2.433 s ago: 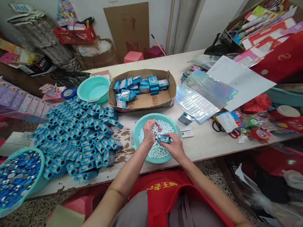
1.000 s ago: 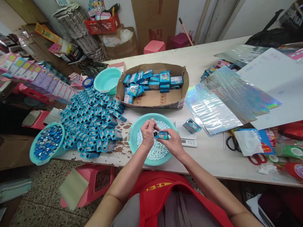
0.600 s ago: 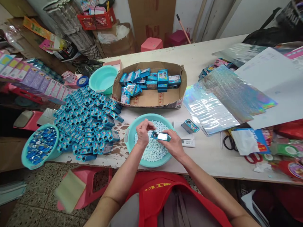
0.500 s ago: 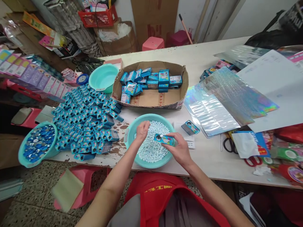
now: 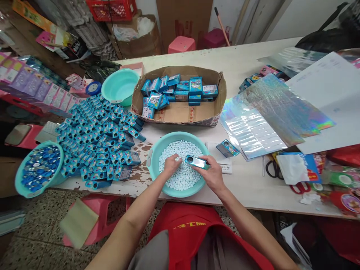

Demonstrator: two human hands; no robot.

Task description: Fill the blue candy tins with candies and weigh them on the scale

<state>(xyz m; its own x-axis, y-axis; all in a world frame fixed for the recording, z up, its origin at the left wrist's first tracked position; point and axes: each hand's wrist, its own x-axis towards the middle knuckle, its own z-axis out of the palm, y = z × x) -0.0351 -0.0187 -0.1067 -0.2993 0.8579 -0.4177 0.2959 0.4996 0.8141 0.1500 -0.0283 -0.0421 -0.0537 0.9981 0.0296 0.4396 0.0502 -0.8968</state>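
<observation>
My right hand (image 5: pixel 211 173) grips a small blue candy tin (image 5: pixel 196 162) with a round dark hole at one end, tilted over a turquoise basin (image 5: pixel 154 173). The basin holds a heap of small white candies (image 5: pixel 182 183). My left hand (image 5: pixel 171 165) is low over the heap, its fingers curled together, with white candies at the fingertips. Another blue candy tin (image 5: pixel 227 148) lies on the table, right of the basin.
Many blue tins with holes (image 5: pixel 98 138) crowd the table's left side. A cardboard box (image 5: pixel 180 117) holds closed tins. Beside the pile stand a bowl of round blue and silver lids (image 5: pixel 42 167) and a turquoise bowl (image 5: pixel 119 85). Shiny sheets (image 5: pixel 254 137) and scissors (image 5: pixel 272 169) lie right.
My left hand has lowered into the candies and moved slightly right. The tin in my right hand has tilted, and the white candy that sat at its hole no longer shows.
</observation>
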